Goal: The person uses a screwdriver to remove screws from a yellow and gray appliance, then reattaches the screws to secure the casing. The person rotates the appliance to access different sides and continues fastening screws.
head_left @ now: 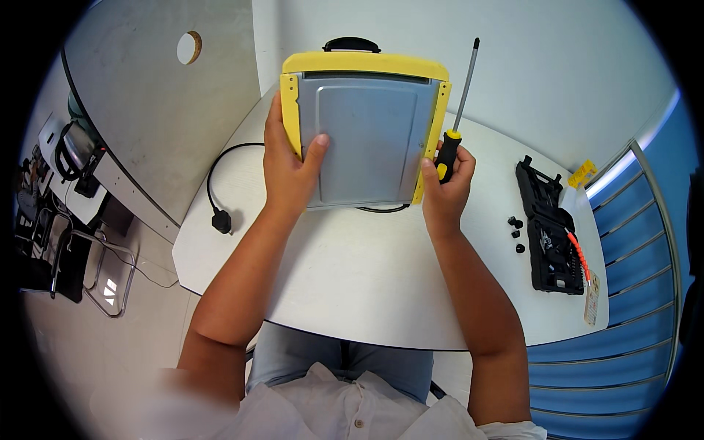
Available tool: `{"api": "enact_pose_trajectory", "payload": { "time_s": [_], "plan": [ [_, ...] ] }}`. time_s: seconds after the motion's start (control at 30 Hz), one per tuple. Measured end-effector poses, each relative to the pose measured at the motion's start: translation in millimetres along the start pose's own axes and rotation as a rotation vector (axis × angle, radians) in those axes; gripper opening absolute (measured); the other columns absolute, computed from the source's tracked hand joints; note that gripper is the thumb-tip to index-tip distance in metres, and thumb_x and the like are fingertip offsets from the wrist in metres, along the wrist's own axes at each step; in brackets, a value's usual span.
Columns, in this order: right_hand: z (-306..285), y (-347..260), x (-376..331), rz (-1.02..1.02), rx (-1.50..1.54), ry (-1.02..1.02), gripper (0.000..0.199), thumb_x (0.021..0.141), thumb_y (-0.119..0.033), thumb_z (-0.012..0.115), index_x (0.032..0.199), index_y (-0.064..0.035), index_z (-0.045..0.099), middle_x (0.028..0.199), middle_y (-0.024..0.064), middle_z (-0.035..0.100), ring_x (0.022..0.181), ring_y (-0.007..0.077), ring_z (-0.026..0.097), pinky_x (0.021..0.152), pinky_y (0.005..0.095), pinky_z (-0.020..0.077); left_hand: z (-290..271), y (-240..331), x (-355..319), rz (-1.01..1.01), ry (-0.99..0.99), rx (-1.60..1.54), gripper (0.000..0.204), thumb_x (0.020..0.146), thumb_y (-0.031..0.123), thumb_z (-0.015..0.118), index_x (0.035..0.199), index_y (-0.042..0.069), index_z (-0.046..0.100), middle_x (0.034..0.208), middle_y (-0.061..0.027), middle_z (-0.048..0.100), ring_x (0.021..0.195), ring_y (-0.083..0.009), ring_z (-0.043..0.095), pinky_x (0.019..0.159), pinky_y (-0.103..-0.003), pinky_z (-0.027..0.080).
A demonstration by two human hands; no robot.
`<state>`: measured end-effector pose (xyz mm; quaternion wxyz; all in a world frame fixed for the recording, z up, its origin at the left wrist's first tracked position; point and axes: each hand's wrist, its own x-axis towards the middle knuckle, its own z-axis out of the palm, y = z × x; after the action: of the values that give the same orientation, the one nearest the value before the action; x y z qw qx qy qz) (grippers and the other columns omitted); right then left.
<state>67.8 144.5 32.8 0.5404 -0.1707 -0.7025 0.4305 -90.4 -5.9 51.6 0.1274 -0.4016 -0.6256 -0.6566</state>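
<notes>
Tilted up above the table is a boxy yellow appliance with a grey metal panel [367,143] facing me and a black part [352,45] on its upper edge. My left hand [290,158] grips its left side, the thumb lying on the panel. On the right side, my right hand [447,194] clasps the yellow edge with its thumb. That same hand holds a screwdriver [448,150] with a black and yellow handle, its long shaft pointing up. A black cord ends in a plug [221,221] on the table at the left.
Right on the white table [352,286] lies an open black tool case [554,242] with an orange flexible shaft [578,253] across it. Several small black pieces [516,235] sit beside the case. A metal railing [653,213] borders the right side; a grey partition [169,110] stands left.
</notes>
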Motion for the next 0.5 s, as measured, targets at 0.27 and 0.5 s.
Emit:
{"api": "enact_pose_trajectory", "payload": {
  "time_s": [0.27,0.5],
  "plan": [
    [-3.6,15.8,-2.0,0.026,-0.033,-0.01,0.043,0.088,-0.014,0.061,0.119,0.0,0.036,0.113,0.0125,0.057,0.097,0.0143,0.056,0.088,0.0281,0.0452,-6.0,2.3,1.1,-0.103,0.033,-0.125,0.059,0.087,0.036,0.06,0.131,0.005,0.035,0.141,-0.0146,0.034,0.129,-0.0282,0.037,0.106,-0.042,0.032],
    [-3.4,13.6,-2.3,0.038,0.044,0.003,0.044,0.088,-0.016,0.062,0.12,-0.0005,0.036,0.112,0.0116,0.058,0.096,0.013,0.056,0.088,0.0271,0.0448,-1.9,2.0,6.1,0.072,-0.073,-0.272,0.081,0.09,0.044,0.053,0.147,0.004,0.012,0.148,-0.0143,0.023,0.136,-0.0252,0.026,0.112,-0.041,0.022]
  ]
}}
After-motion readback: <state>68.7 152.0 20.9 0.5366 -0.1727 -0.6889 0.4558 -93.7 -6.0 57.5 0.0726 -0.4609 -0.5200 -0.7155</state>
